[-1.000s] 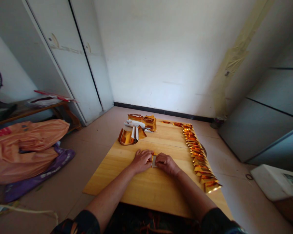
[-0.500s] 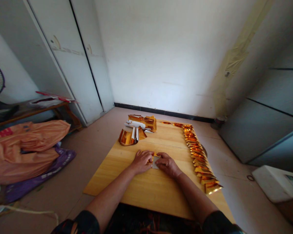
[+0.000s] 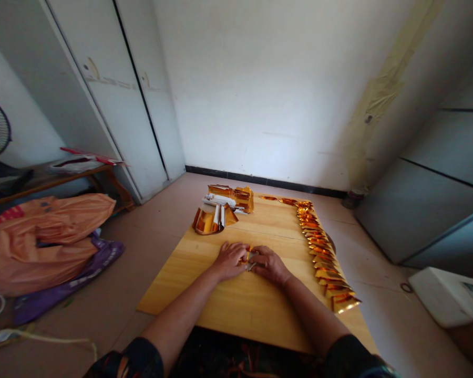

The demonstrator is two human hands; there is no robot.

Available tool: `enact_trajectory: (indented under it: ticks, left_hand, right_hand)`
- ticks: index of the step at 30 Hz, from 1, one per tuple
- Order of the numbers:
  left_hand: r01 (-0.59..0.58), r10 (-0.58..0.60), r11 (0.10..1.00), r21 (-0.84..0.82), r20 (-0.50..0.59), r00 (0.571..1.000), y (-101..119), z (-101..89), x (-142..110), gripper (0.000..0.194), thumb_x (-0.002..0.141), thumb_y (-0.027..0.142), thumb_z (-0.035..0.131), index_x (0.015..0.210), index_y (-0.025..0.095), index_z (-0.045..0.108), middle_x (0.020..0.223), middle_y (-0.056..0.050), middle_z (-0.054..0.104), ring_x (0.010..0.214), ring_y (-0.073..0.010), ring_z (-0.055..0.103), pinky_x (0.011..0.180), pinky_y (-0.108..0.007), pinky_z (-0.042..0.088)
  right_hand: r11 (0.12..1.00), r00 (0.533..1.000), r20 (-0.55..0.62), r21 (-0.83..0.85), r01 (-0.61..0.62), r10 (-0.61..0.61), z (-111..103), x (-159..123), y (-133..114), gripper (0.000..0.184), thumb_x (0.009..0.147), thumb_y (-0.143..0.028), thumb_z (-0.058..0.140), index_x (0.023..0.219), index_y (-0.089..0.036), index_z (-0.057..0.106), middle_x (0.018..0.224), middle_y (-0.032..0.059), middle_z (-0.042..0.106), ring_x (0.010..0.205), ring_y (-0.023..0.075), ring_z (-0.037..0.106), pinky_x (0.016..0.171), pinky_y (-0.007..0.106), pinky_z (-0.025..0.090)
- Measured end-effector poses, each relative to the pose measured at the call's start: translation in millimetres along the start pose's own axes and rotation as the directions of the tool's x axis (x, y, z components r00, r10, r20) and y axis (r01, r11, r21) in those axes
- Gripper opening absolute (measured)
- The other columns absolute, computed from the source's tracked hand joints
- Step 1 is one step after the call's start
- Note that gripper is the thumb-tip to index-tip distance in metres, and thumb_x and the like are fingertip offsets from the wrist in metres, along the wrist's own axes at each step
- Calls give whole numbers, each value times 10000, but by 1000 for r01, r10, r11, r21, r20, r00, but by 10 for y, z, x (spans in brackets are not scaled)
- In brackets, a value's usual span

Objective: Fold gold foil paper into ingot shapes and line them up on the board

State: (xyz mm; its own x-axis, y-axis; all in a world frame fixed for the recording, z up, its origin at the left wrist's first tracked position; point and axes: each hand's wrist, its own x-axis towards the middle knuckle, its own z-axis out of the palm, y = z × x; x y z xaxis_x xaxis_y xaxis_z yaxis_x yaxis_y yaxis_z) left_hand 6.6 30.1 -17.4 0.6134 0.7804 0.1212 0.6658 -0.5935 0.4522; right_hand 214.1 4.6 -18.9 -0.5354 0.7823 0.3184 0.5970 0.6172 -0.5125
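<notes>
Both hands meet over the middle of a wooden board table (image 3: 205,294). Between them is a small sheet of gold foil paper (image 3: 251,266), its pale grey back partly showing and its near edge curled. My left hand (image 3: 232,259) is closed, with its fingers on the sheet's left side. My right hand (image 3: 269,264) is also closed, pinching the right side with curled fingers. Most of the sheet is hidden by the fingers. A long row of folded gold foil pieces (image 3: 319,247) runs along the table's right edge and round its far corner.
At the table's far left lie loose curled gold sheets (image 3: 208,221) and a stack of gold paper (image 3: 244,199). On the floor at left sit an orange bag (image 3: 63,226) and a purple bag (image 3: 71,294). A white box (image 3: 445,294) stands at right.
The sheet between my hands has gone from lying flat with its grey back showing to being curled up at the near edge. My hands have hardly moved.
</notes>
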Motion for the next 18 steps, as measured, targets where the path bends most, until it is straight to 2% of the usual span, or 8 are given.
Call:
enact_trajectory:
  ticks: [5, 9, 13, 15, 18]
  left_hand:
    - [-4, 4, 1000, 9, 7, 1000, 2, 6, -5, 165, 802, 303, 569, 957, 246, 564, 1351, -27, 513, 1274, -229, 396, 1072, -499, 189]
    - [-3, 3, 1000, -7, 6, 1000, 6, -2, -4, 129, 786, 253, 567, 915, 243, 560, 1346, -14, 516, 1274, -220, 394, 1077, -475, 183]
    - [-1, 2, 1000, -14, 14, 1000, 18, -21, -4, 116, 764, 224, 562, 877, 244, 545, 1338, -2, 523, 1275, -225, 391, 1068, -483, 184]
    - [1, -1, 1000, -13, 10, 1000, 25, -30, -6, 112, 764, 227, 558, 873, 242, 540, 1331, -3, 530, 1270, -228, 397, 1059, -487, 195]
    - [-3, 3, 1000, -12, 5, 1000, 32, -38, -8, 101, 769, 243, 558, 868, 238, 537, 1327, -2, 535, 1261, -227, 407, 1055, -478, 205]
  right_hand:
    - [997, 997, 11, -24, 77, -77, -38, 13, -105, 189, 871, -217, 528, 968, -227, 689, 1145, 75, 596, 1026, 170, 576, 887, 275, 459]
    - [990, 987, -94, -61, 127, -133, 29, 9, -32, 250, 887, -162, 456, 991, -211, 678, 1083, 84, 623, 992, 174, 588, 848, 280, 481]
    - [994, 975, -198, -60, 93, -103, 97, 35, 69, 258, 883, -155, 446, 952, -212, 689, 1032, 84, 626, 929, 159, 606, 797, 257, 500]
    - [996, 978, -193, -37, 78, -83, 97, 32, 76, 239, 873, -160, 471, 943, -218, 692, 1058, 83, 618, 941, 156, 608, 804, 252, 498]
    - [996, 989, -121, 24, 82, -79, 61, -12, 57, 190, 856, -189, 525, 924, -225, 698, 1088, 76, 611, 960, 158, 611, 814, 253, 491]
